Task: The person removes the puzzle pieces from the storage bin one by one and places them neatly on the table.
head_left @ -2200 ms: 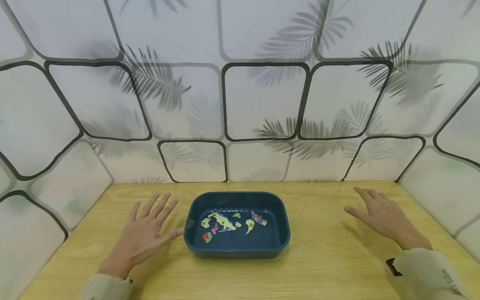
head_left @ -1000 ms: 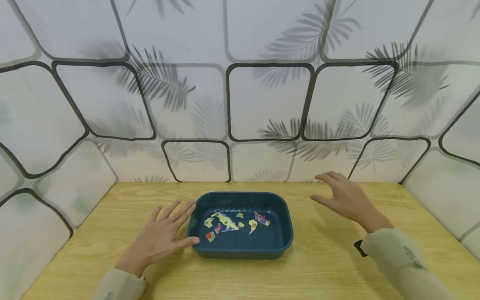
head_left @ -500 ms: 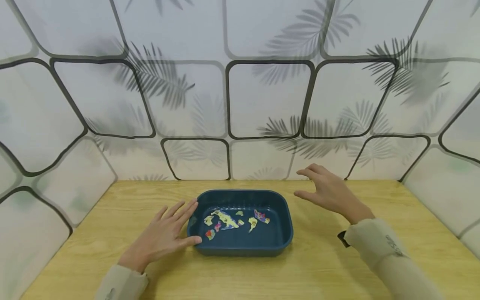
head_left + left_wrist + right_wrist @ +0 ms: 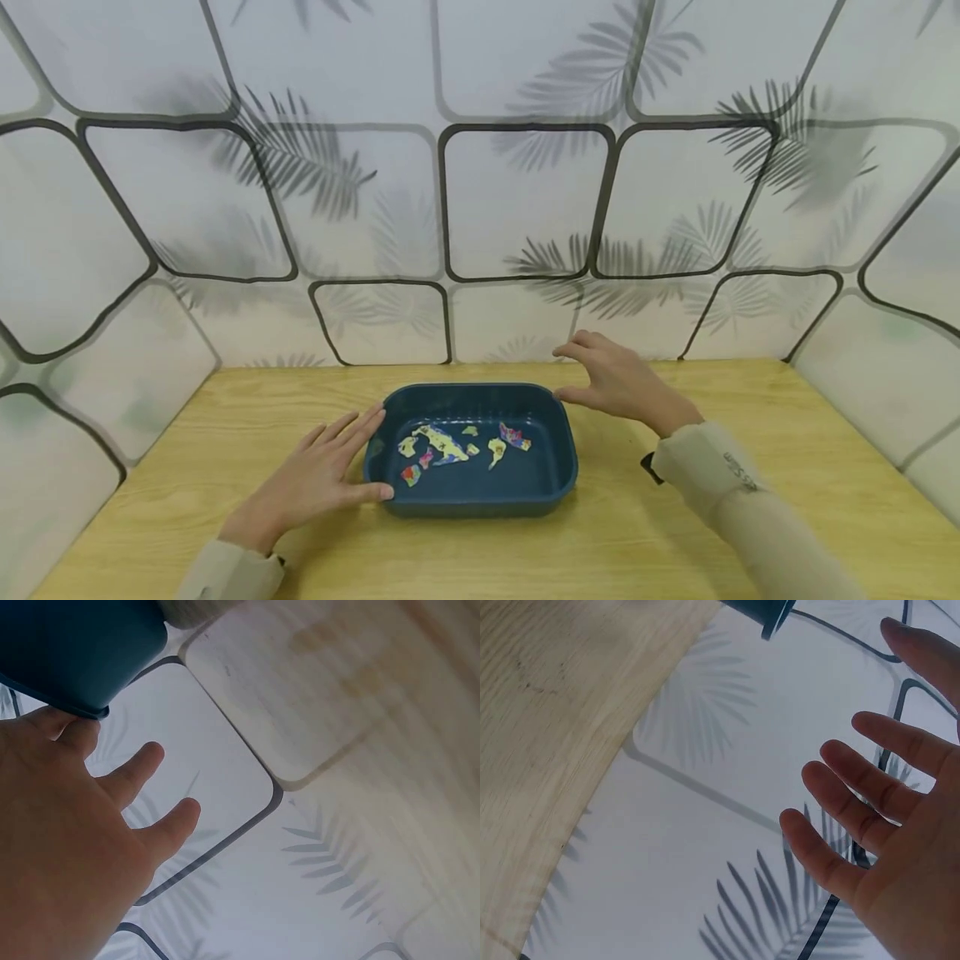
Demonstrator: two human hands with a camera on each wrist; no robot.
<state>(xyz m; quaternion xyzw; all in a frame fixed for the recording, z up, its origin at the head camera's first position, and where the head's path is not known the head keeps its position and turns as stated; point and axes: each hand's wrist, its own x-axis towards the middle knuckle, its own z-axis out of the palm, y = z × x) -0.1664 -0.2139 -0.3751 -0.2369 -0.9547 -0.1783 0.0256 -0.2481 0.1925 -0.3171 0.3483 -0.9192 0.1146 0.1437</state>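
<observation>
A dark blue rectangular basin (image 4: 472,507) with rounded corners sits on the table. On its floor lie several small flat, irregular scraps, including a large pale yellow and blue one (image 4: 444,445) and a red-purple one (image 4: 515,437). My left hand (image 4: 311,479) is at the basin's left side, its fingers spread and touching the rim; the left wrist view shows fingertips against the basin (image 4: 82,660). My right hand (image 4: 618,382) hovers by the back right corner, fingers loosely bent and holding nothing. In the right wrist view, that hand (image 4: 900,802) stands apart from the basin's corner (image 4: 761,611).
The basin stands on a light wooden table (image 4: 480,558). A pale wall covering (image 4: 525,200) with dark outlines and leaf prints rises behind the table's back edge and along both sides.
My left hand has moved right onto the basin's left rim. My right hand has come left from the far right of the table to the basin's back right corner. The basin and scraps look unmoved.
</observation>
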